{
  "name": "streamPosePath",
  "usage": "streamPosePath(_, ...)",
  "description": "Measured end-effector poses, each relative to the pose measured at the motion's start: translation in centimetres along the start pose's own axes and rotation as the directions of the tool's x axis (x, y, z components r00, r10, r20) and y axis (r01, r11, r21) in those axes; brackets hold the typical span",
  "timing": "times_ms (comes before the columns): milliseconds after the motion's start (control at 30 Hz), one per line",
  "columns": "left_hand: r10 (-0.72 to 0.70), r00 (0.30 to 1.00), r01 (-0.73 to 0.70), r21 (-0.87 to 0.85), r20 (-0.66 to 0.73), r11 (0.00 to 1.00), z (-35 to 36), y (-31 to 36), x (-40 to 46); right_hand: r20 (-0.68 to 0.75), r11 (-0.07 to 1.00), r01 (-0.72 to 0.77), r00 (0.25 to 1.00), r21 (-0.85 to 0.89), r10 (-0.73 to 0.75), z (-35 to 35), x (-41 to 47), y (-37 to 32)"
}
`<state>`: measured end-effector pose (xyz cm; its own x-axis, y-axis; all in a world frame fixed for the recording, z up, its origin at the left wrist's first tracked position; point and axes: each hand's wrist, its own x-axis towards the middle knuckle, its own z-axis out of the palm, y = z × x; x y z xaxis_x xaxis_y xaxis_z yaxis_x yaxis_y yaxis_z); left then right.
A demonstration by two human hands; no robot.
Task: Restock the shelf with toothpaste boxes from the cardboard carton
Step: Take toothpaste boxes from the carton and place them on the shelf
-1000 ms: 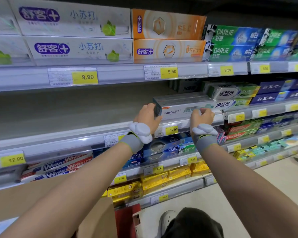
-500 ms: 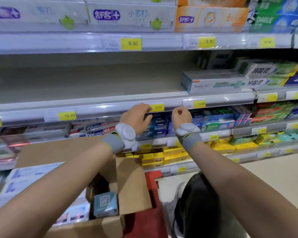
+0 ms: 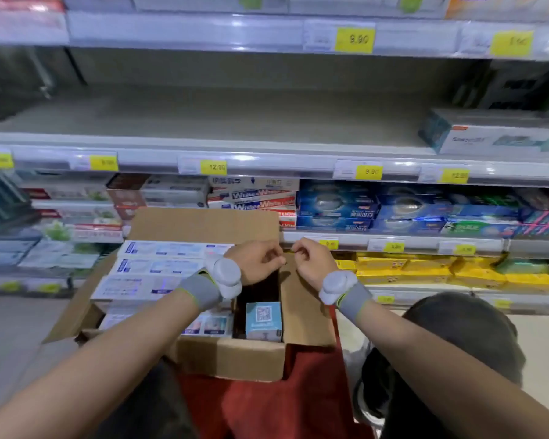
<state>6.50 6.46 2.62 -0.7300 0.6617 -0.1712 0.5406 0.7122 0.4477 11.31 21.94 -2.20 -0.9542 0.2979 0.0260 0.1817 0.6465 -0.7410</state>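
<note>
The open cardboard carton (image 3: 232, 359) stands low in front of me on a red surface. Several white-and-blue toothpaste boxes (image 3: 159, 267) lie flat in its left part, and one box (image 3: 263, 321) stands on end in the dark gap at its right. My left hand (image 3: 255, 263) hovers over that gap with loosely curled fingers, holding nothing. Beside it, my right hand (image 3: 314, 263) hangs over the carton's right flap, also loosely curled and holding nothing. One toothpaste box (image 3: 501, 141) lies at the right end of the middle shelf (image 3: 203, 118).
Yellow price tags (image 3: 214, 167) run along the shelf rail. Lower shelves hold red-and-white boxes (image 3: 254, 198), blue boxes (image 3: 377, 207) and yellow boxes (image 3: 425, 270). My dark-clothed knee (image 3: 457, 337) is at the lower right, with pale floor at the left.
Both hands let go of the toothpaste box on the middle shelf and dropped to the carton. My view tilted down and left, bringing the carton into sight.
</note>
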Motion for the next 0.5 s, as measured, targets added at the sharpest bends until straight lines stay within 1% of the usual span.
streamPosePath(100, 0.012, 0.997, -0.014, 0.022, 0.075, 1.0, 0.6, 0.0, -2.0, 0.068, 0.997, 0.048, 0.997, -0.061, -0.044, 1.6, -1.3, 0.0)
streamPosePath(167, 0.016, 0.992, -0.021, 0.036, 0.127, 0.999, 0.7, 0.1, -3.1, 0.056, 0.992, 0.093, 0.995, -0.084, -0.088, 2.0, -2.0, 0.1)
streamPosePath(233, 0.021, 0.988, -0.026, 0.026, 0.15, 0.999, 0.9, 0.0, -4.4, 0.031, 0.977, 0.18, 0.984, -0.118, -0.178, 2.2, -2.9, 0.2)
streamPosePath(333, 0.042, 0.988, -0.042, -0.003, 0.149, 0.999, 1.6, -0.3, -6.0, 0.031, 0.933, 0.316, 0.948, -0.169, -0.316, 2.3, -4.4, 0.8)
streamPosePath(500, 0.093, 0.977, -0.121, 0.142, 0.191, 0.982, 3.5, -0.6, -7.8, 0.081, 0.916, 0.365, 0.931, -0.167, -0.356, 2.9, -5.9, 1.4)
